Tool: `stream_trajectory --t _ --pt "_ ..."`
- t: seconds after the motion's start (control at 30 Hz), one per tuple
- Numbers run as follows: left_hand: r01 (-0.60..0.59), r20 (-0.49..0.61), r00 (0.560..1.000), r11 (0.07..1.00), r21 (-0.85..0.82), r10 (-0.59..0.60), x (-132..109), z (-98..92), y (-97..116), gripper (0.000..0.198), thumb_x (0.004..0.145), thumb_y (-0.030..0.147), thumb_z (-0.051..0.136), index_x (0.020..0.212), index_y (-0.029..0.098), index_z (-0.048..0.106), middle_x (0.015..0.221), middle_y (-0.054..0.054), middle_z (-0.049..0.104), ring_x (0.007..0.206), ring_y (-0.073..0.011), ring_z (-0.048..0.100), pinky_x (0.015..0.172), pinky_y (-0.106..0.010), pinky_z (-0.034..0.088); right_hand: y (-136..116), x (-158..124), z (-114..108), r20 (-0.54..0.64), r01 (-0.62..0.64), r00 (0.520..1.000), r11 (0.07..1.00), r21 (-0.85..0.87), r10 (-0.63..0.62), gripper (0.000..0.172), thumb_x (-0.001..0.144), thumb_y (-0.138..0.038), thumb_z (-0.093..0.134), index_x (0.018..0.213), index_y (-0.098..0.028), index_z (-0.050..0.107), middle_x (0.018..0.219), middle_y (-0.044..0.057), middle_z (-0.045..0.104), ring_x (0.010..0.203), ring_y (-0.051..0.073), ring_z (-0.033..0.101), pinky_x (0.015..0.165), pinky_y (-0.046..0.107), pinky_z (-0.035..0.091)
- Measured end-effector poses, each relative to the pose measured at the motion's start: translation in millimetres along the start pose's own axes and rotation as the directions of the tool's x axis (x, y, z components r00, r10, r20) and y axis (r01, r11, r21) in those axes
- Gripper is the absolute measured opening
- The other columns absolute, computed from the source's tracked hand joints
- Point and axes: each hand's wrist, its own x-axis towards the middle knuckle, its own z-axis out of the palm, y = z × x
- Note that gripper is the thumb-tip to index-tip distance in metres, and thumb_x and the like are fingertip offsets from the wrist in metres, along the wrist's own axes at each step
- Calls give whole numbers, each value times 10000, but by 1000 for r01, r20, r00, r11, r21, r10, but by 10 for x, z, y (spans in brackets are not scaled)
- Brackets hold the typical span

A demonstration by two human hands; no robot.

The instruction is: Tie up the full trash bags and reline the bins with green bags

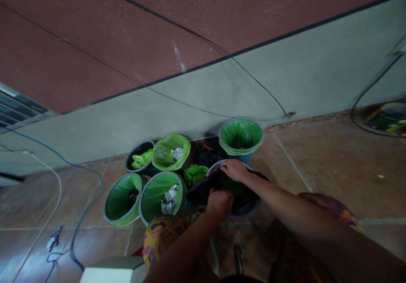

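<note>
Bin point(251, 207) on the floor point(333, 168), right in front of you, with a black bag point(198, 192) draped across its mouth.

- Left hand point(219, 202): on the bin's near side, fingers closed tight on a bunch of the bag's edge.
- Right hand point(234, 169): on the bin's far rim, fingers bent over it and on the bag. Can't tell if they pinch the plastic or only press it.

How to handle it, as I read it: keep both grips opposite each other across the bin. Hold the film by a gathered fold, not a single layer. Pull evenly so it doesn't tear on the rim.

- Left of the bin: two green-lined bins point(161, 194), touching, with crumpled paper inside.
- Behind the bin: another green-lined one point(241, 136) and a tied dark bag point(206, 152).
- Beyond those: the wall point(285, 75).
- Far left of the bin: a blue cable point(91, 190) loose on the floor.
</note>
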Motion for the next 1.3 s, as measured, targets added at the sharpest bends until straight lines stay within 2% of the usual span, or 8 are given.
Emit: stream_trajectory --t 0.1,0.37,0.5,0.67,0.77,0.93,1.17,1.3 --pt "-16 9 1000 999 -38 16 -13 2 -53 241 891 228 472 916 200 710 975 -93 746 972 -237 678 949 -384 435 61 -58 -79 -62 -28 998 998 53 31 354 977 -308 411 1090 -189 725 1078 87 737 1007 207 657 844 279 433" --pt "78 29 997 964 -253 -73 28 347 -121 294 914 186 399 1085 136 634 931 -115 704 897 -212 653 844 -319 476 108 -286 -214 -81 -73 994 994 76 79 328 967 -314 449 1048 -182 739 1035 80 749 965 197 666 793 249 422" --pt "100 1 993 872 -479 -114 147 407 -157 292 871 139 456 1101 160 634 852 -43 668 810 -158 609 799 -274 473 104 -338 -239 -59 -57 996 997 58 61 324 962 -297 450 998 -168 745 1025 93 742 963 191 657 788 244 417" --pt "219 198 974 686 -694 -111 229 420 -246 418 801 265 640 1194 123 624 757 -11 650 657 -120 566 668 -253 460 105 -371 -234 -45 -49 998 997 57 52 300 943 -281 467 972 -171 745 1013 86 741 960 188 649 779 239 413" --pt "217 308 951 652 -727 27 194 355 -292 654 635 243 792 1250 124 602 889 -58 704 777 -167 634 713 -283 491 121 -379 -246 -36 -40 998 998 53 42 300 935 -274 466 956 -171 747 1011 91 742 959 195 650 776 245 412" --pt "42 292 934 748 -663 207 159 100 -321 732 507 90 786 1223 154 648 1161 -124 698 1040 -279 645 861 -373 506 133 -406 -257 -3 -60 998 997 52 60 334 935 -277 437 941 -163 751 982 96 746 922 207 656 742 266 415" --pt "-18 219 932 641 -768 289 128 -274 -263 792 543 26 592 1322 166 573 1101 -74 711 926 -197 640 810 -305 497 132 -419 -210 11 -45 999 995 84 44 309 891 -226 467 982 -152 753 1001 95 742 914 203 647 781 271 440" --pt "-74 98 973 687 -723 209 108 -379 -264 738 536 10 512 1253 145 622 1101 -71 703 872 -156 611 789 -255 468 151 -421 -199 42 20 999 993 120 -25 283 852 -196 492 929 -144 759 954 88 744 873 186 636 743 253 433"
